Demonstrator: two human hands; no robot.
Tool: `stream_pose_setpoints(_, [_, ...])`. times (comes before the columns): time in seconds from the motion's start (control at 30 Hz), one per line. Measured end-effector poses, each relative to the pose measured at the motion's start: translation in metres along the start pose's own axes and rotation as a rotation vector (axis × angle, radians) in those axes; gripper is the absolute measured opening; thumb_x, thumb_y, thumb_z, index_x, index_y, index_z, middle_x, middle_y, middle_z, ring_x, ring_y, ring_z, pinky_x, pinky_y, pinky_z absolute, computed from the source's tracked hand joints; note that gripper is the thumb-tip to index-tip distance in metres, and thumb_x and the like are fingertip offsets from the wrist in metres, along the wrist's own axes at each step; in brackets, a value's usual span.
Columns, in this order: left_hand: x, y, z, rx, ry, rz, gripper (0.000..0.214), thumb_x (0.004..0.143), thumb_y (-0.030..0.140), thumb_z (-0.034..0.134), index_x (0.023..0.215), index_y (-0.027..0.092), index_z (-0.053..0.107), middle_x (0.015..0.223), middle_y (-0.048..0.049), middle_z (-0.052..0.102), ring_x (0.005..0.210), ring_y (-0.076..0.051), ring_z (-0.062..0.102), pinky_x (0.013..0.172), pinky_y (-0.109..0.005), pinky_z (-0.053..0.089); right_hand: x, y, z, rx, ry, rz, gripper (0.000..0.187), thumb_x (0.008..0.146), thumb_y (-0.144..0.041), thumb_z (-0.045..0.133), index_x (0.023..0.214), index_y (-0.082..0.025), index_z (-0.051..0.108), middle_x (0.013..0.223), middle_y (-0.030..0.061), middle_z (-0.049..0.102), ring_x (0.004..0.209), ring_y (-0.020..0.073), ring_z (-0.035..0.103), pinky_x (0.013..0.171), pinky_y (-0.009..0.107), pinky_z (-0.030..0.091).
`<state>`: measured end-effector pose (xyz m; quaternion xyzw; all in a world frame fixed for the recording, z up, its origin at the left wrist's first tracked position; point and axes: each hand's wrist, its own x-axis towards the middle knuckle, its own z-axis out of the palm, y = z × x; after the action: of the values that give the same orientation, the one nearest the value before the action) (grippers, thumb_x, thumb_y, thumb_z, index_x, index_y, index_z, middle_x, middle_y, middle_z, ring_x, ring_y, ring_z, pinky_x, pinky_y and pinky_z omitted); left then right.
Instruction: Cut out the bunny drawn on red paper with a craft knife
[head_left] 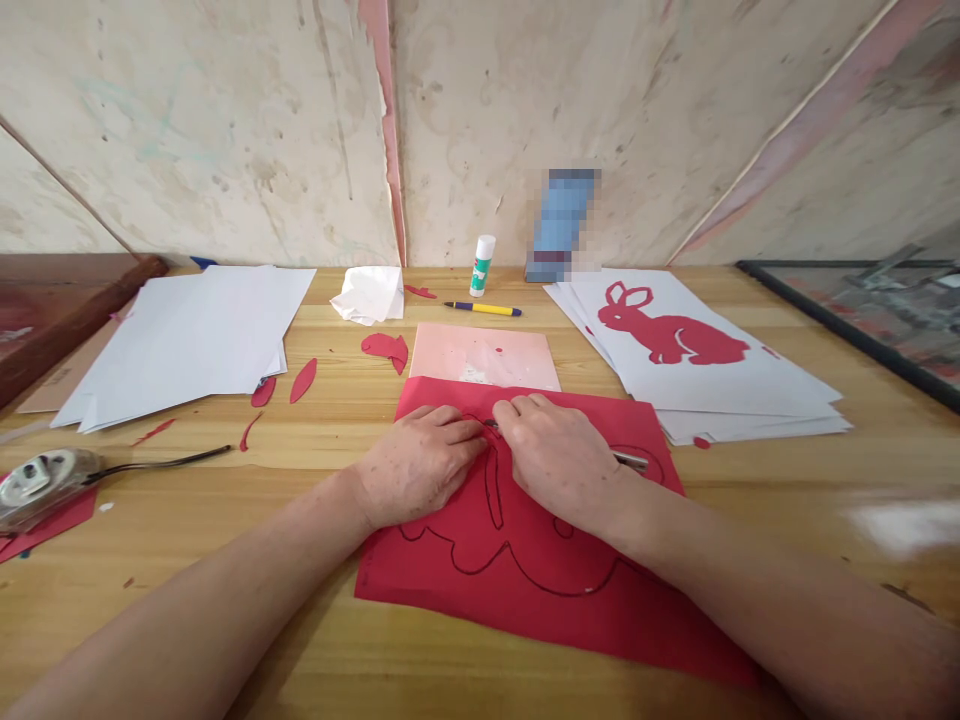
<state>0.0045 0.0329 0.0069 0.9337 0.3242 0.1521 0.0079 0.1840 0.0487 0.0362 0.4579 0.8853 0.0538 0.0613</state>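
A sheet of red paper (525, 600) with a black-drawn outline lies in front of me. It overlaps the near part of a pink board (480, 350). In my right hand (566, 460) is a slim metal craft knife (631, 461); its handle end shows behind the hand and its tip meets the paper near a drawn line. Most of the knife is hidden by my fingers. My left hand (424, 460) rests on the paper just left of the tip, its fingers bent together and pressing the sheet down.
A red rabbit cutout (675, 325) lies on white sheets (750, 415) at the right. More white paper (187, 330), red scraps (304, 381) and a tape measure (49, 485) are at the left. Crumpled paper (367, 293), a glue stick (482, 266) and a yellow pen (484, 309) are behind.
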Motion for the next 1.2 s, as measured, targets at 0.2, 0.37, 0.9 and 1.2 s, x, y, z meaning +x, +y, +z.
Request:
stream_pose_setpoints(0.2, [0.0002, 0.0009, 0.0006, 0.009, -0.009, -0.013, 0.028, 0.093, 0.017, 0.04, 0.109, 0.013, 0.062, 0.111, -0.0095, 0.064, 0.101, -0.023, 0.056, 0.087, -0.039, 0.05, 0.0002, -0.001, -0.0006, -0.01, -0.008, 0.012, 0.021, 0.082, -0.004, 0.041, 0.091, -0.014, 0.057, 0.087, 0.0107, 0.064, 0.087, 0.0231, 0.06, 0.057, 0.029, 0.035])
stream_pose_setpoints(0.37, [-0.0004, 0.0007, 0.0018, 0.019, 0.001, -0.017, 0.028, 0.092, 0.017, 0.04, 0.11, 0.014, 0.062, 0.111, -0.0094, 0.064, 0.102, -0.022, 0.056, 0.087, -0.038, 0.049, 0.0, -0.0018, 0.0018, -0.004, -0.021, 0.01, 0.022, 0.082, -0.002, 0.04, 0.091, -0.014, 0.057, 0.086, 0.0107, 0.064, 0.085, 0.0219, 0.06, 0.059, 0.029, 0.036])
stream_pose_setpoints(0.9, [-0.0005, -0.0001, 0.0022, 0.027, 0.003, -0.006, 0.027, 0.092, 0.017, 0.042, 0.107, 0.014, 0.063, 0.109, -0.0093, 0.064, 0.1, -0.022, 0.056, 0.086, -0.038, 0.049, -0.0033, -0.0012, 0.0006, 0.011, -0.019, 0.011, 0.024, 0.077, 0.0, 0.041, 0.089, -0.014, 0.056, 0.081, 0.0097, 0.063, 0.08, 0.0224, 0.061, 0.058, 0.029, 0.034])
stream_pose_setpoints(1.2, [0.0004, 0.0007, 0.0013, 0.024, -0.007, -0.012, 0.028, 0.092, 0.017, 0.04, 0.108, 0.014, 0.063, 0.111, -0.0087, 0.064, 0.1, -0.022, 0.056, 0.087, -0.038, 0.049, -0.0063, 0.0001, 0.0032, 0.0, -0.023, 0.018, 0.025, 0.076, 0.001, 0.038, 0.086, -0.015, 0.056, 0.078, 0.0083, 0.062, 0.076, 0.0203, 0.059, 0.057, 0.029, 0.031])
